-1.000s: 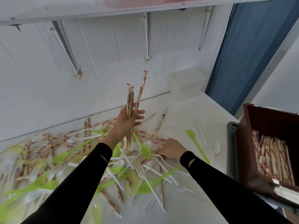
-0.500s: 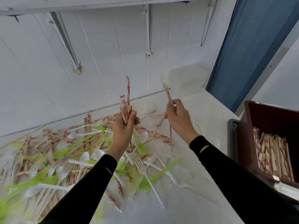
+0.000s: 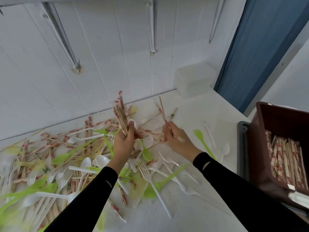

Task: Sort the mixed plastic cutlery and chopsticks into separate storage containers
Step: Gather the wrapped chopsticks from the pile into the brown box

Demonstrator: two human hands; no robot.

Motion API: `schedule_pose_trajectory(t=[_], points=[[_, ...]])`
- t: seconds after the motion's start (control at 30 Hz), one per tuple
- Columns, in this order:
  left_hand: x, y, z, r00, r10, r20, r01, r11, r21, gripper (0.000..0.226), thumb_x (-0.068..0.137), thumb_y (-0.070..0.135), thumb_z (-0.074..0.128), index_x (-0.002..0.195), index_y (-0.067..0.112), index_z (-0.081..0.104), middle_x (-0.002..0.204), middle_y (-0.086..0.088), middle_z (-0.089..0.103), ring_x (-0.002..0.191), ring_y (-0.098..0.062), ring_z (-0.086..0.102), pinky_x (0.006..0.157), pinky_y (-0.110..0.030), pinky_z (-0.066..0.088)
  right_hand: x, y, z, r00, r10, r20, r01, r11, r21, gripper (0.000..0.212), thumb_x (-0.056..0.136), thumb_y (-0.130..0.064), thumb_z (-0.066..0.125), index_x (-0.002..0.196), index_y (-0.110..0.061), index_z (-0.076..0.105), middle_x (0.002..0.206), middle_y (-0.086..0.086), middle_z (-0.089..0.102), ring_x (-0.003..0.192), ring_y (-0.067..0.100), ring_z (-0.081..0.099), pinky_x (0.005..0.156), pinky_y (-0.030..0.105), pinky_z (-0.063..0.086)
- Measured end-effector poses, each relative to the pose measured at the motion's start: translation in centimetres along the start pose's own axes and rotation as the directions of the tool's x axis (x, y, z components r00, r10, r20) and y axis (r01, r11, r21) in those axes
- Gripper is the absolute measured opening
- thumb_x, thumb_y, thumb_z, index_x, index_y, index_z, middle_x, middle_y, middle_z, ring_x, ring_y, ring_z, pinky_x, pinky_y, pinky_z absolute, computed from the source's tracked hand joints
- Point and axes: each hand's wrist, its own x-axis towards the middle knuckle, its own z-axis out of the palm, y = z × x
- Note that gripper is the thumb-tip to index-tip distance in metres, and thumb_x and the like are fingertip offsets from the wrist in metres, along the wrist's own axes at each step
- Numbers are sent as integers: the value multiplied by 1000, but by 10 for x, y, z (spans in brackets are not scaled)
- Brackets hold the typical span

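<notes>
The white table (image 3: pixel 192 215) holds a mess (image 3: pixel 70 154) of forks, spoons and chopsticks, with a brown box (image 3: pixel 280 121) of chopsticks on the right. Above the mess, the left hand (image 3: pixel 124 142) grips a bunch of chopsticks (image 3: pixel 121 114) and the right hand (image 3: pixel 177 139) grips a few chopsticks (image 3: pixel 163 113)

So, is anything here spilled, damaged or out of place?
Yes: the mixed pile of chopsticks, forks and spoons sprawls loose across the table. Also the plaster looks chipped around the foot of the left wall bracket.
</notes>
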Motion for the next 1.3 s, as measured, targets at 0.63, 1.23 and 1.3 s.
schedule_pose_trajectory(t=[0.63, 1.23, 1.3], points=[[91, 7, 14, 969, -55, 241, -150, 643, 751, 23, 93, 41, 61, 98, 20, 69, 86, 0, 65, 77, -17, 56, 69, -29, 44, 53, 13, -14, 889, 167, 427, 225, 651, -725, 41, 91, -43, 62, 123, -18, 57, 113, -1, 47, 88, 23, 57, 72, 32, 41], [98, 25, -12, 958, -110, 264, -140, 625, 768, 27, 100, 41, 47, 101, 23, 68, 94, 7, 72, 98, -21, 64, 88, -34, 41, 57, 8, -49, 976, 99, 194, -17, 922, -386, 42, 100, -39, 51, 137, -20, 43, 85, -8, 53, 73, 14, 53, 64, 28, 38], [95, 25, -15, 965, -98, 244, -129, 633, 764, 23, 101, 39, 45, 99, 29, 66, 91, 14, 72, 100, -15, 62, 96, -36, 31, 58, 5, -48, 977, 161, 143, -133, 973, -191, 38, 98, -39, 55, 123, -10, 55, 81, -8, 49, 70, 12, 48, 61, 22, 36]])
